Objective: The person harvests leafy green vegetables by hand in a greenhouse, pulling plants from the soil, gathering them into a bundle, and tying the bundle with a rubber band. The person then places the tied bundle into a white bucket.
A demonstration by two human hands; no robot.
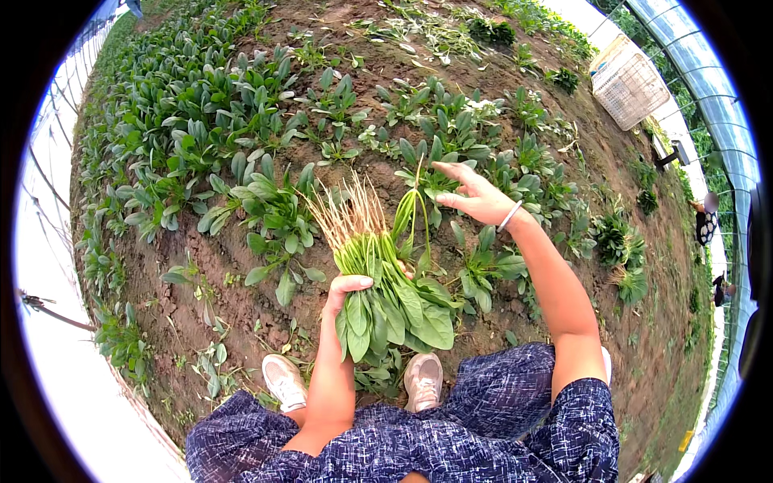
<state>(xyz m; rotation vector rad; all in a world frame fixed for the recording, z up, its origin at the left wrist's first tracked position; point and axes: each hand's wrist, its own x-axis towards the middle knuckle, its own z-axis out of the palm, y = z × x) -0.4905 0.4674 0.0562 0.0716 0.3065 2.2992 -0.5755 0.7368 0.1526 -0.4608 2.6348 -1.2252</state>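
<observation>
My left hand [352,287] is closed around a thick bunch of spinach [386,290], with the pale, thin roots pointing away from me and the broad leaves hanging towards my body. A single spinach plant [415,202] with a reddish root stands up at the right side of the bunch. Close to its right is my right hand [474,194], fingers spread and pointing left, a light bracelet on the wrist. It seems to hold nothing. Part of my left fingers is hidden behind the leaves.
Growing spinach [205,108] fills the soil ahead and left. Pulled bunches [622,241] lie on the right, loose plant debris [435,33] farther ahead. A plastic crate [628,81] stands far right, near the greenhouse edge. My shoes [423,380] are just below the bunch.
</observation>
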